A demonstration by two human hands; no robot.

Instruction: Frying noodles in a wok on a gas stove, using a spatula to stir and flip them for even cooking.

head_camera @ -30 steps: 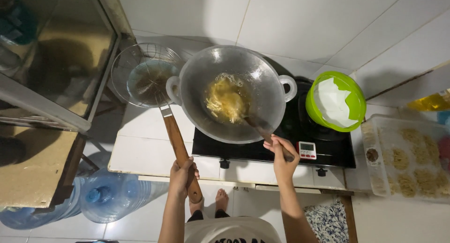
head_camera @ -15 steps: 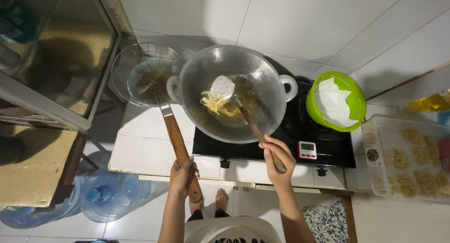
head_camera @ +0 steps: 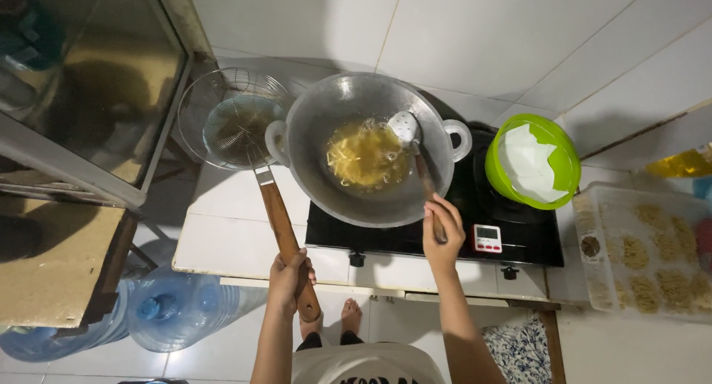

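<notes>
Wooden handles gripped — skimmer (head_camera: 239, 124), spatula (head_camera: 412, 138) — both hands.

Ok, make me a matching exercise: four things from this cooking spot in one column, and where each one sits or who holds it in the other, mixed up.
Things:
1. wire skimmer
2. spatula
3. green bowl
4. water jugs

Places:
A. on the floor, below the counter's left end
B. right of the wok, lined with white paper
C. held by the left hand on its long wooden handle, basket left of the wok
D. held by the right hand, blade over the frying noodles

Pairs: 1-C, 2-D, 3-B, 4-A
</notes>
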